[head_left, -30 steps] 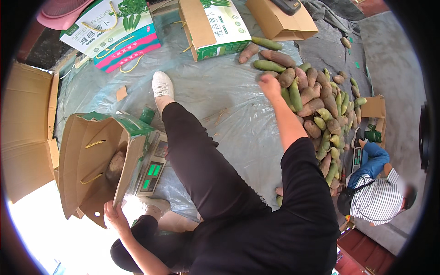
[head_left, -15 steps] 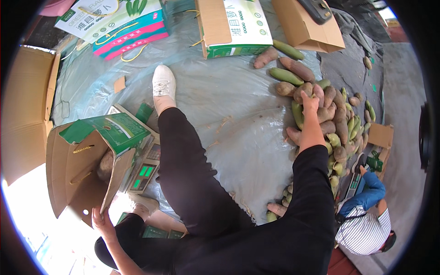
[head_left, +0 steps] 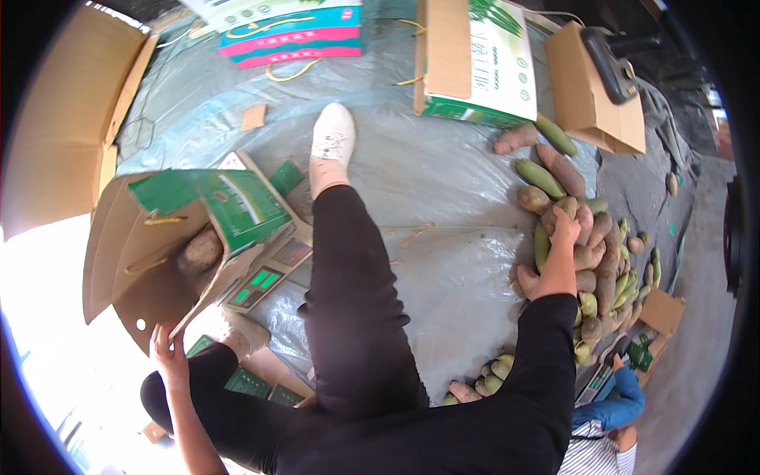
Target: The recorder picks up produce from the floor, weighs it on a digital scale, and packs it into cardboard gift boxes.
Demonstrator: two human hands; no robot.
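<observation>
One brown root (head_left: 568, 203) in the pile (head_left: 608, 273) lay under my right hand (head_left: 564, 229); a second earlier that hand was at the pile's outer edge. Picking, I judged, had settled on one piece, not yet lifted. My fingers bent over it, but I couldn't tell whether they had closed. My left hand (head_left: 169, 360) still gripped the box (head_left: 247, 212) beside the scale (head_left: 265, 283), another root (head_left: 203, 252) inside.

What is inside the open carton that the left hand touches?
Inside the carton, a brown root and yellow cord can be seen. The green side covers part of the interior; what lies there cannot be seen.
</observation>
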